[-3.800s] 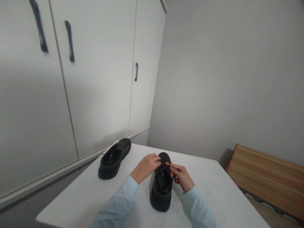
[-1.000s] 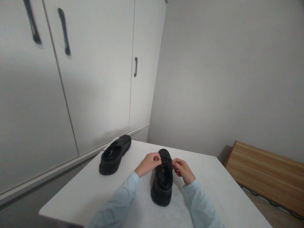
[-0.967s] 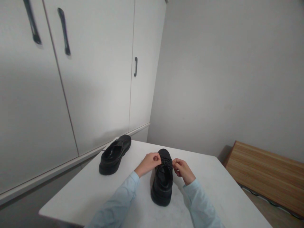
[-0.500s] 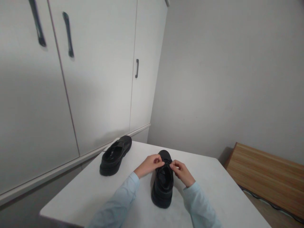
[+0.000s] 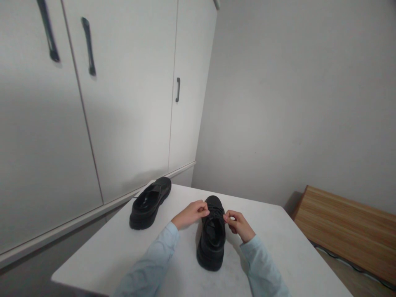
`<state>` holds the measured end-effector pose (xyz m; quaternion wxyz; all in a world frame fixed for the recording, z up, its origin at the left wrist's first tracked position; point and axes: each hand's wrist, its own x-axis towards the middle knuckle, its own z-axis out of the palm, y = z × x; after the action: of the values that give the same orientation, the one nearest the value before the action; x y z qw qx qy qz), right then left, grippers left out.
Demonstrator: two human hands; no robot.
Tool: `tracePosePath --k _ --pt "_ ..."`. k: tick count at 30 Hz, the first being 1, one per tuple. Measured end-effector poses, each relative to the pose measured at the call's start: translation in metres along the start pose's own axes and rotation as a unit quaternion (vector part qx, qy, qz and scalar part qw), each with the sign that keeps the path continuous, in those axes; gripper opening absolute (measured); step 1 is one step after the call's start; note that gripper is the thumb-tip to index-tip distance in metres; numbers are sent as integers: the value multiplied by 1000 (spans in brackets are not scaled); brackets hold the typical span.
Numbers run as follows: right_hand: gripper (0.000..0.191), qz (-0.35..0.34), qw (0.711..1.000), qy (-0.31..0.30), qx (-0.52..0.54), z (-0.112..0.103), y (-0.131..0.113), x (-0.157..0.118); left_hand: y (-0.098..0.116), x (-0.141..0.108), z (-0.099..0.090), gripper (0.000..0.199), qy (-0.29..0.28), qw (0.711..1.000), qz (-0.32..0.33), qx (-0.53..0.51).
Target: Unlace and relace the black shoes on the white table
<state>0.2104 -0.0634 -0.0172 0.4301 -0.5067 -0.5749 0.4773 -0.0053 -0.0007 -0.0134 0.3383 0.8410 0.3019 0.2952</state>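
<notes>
From the upper left of my view, a white cupboard (image 5: 133,90) with dark handles (image 5: 88,46) runs down toward the centre. Below it, left of centre in the lower half, I have one black shoe, the spare shoe (image 5: 147,206), lying at the far edge of the white bench (image 5: 102,255), in the same spot as half a second ago.

Next comes the left hand (image 5: 191,214), thumb and forefinger pressed together at the left side of the near shoe (image 5: 212,247). That shoe stands on the bench at lower centre, toe pointing away from me, its dark laces (image 5: 216,211) crossing the top. The right hand (image 5: 238,225) meets the shoe's right side, thumb and forefinger also pressed together; I can't make out any lace between either pair. Half a second ago both hands were closer together over the laces; now they have parted. At lower right sits a wooden board (image 5: 346,231).
</notes>
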Motion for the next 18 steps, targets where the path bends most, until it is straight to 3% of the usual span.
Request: tracePosePath --k 9,18 --pt "43 24 1000 2 0 -1 5 0 -7 0 -3 26 -23 1000 -7 -13" --pt "43 29 999 -11 -6 1 5 -1 -9 -3 1 29 16 999 -16 -26"
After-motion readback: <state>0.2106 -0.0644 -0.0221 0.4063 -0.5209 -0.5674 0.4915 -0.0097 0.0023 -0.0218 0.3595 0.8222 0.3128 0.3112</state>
